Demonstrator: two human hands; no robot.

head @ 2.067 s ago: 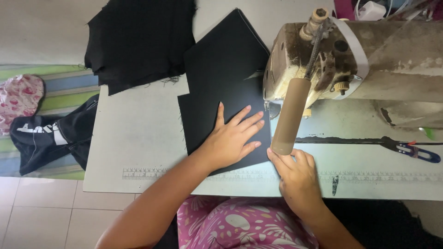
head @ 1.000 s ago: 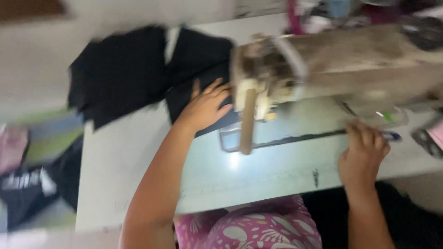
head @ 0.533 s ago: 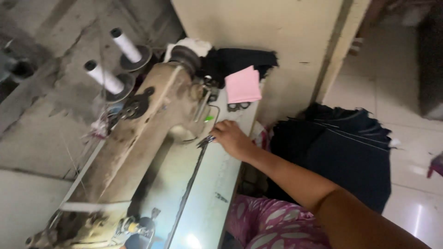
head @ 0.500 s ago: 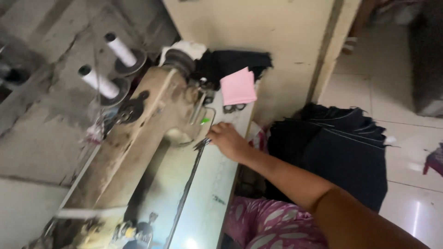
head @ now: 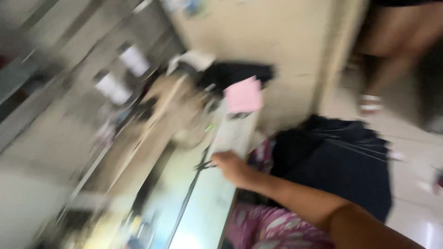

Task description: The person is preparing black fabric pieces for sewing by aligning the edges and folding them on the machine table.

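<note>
Pale sewing table (head: 203, 203), blurred. On it: beige sewing machine (head: 152, 133); beyond the machine, a pink paper (head: 243, 95) and dark cloth (head: 233, 74).

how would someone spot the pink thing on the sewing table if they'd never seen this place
Start at the pale sewing table running up the middle of the blurred view, past the right hand. At its far end, by the cream wall, a pink sheet stands beside a heap of black cloth. It is the only pink, flat, squarish thing up there.
</note>
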